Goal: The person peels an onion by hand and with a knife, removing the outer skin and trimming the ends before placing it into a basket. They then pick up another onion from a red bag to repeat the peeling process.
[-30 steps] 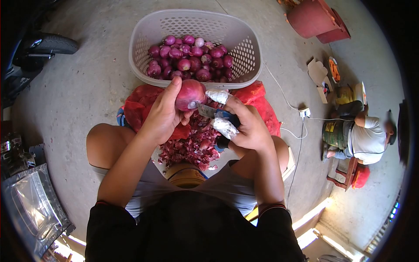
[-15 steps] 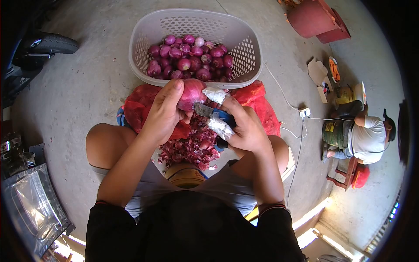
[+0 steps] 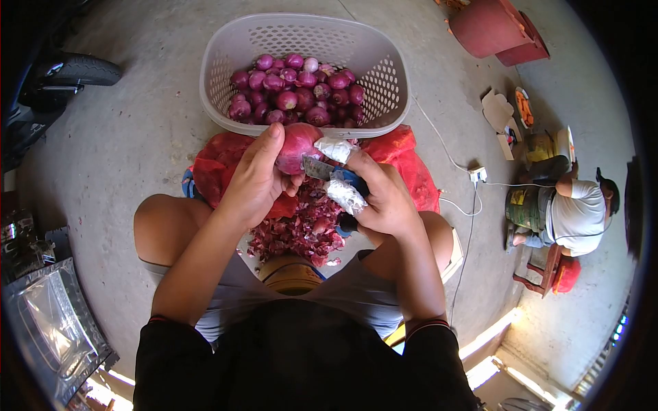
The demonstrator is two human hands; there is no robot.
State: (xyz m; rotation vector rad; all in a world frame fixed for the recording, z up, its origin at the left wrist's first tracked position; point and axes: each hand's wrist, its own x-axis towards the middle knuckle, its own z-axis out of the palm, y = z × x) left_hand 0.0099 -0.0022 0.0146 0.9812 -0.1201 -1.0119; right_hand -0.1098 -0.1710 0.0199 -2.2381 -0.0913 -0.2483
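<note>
A red onion [image 3: 299,145] is gripped in my left hand [image 3: 255,175], thumb up along its left side. My right hand [image 3: 387,195] is closed on a knife [image 3: 318,168] with a blue handle, its short blade against the lower right of the onion. Silvery-white wrapping covers the thumb and a finger of that hand, and the upper wrapped tip touches the onion. Below lies a heap of onion skins [image 3: 295,233], beside a red mesh sack [image 3: 404,161]. Beyond my hands stands a grey plastic basket [image 3: 226,44] holding several purple onions [image 3: 286,101].
On the right a person [image 3: 579,216] in a white shirt sits on a low wooden stool [image 3: 545,270]. A white cable runs across the floor to a power socket [image 3: 478,175]. Red tubs [image 3: 486,27] stand at the upper right, and a motorcycle wheel [image 3: 89,68] at the upper left.
The onion looks turned slightly in my left hand, while the blade stays against it. The whole view has shifted a little; otherwise both hands keep nearly the same pose.
</note>
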